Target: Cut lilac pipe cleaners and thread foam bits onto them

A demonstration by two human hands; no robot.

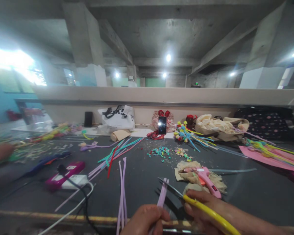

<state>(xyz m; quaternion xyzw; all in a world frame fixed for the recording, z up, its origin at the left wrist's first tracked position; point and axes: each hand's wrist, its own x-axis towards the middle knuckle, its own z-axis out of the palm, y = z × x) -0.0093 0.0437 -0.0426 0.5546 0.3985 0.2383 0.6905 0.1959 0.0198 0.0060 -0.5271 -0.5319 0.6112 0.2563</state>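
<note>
Craft clutter covers dark table [142,176] under concrete ceiling [161,36].

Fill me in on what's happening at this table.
A person's left hand grips a bunch of lilac pipe cleaners, while the right hand holds yellow-handled scissors, blades open at the bunch's tips. A pink glue gun lies on crumpled paper just beyond. More pipe cleaners and small coloured bits are strewn over the dark table.
</note>
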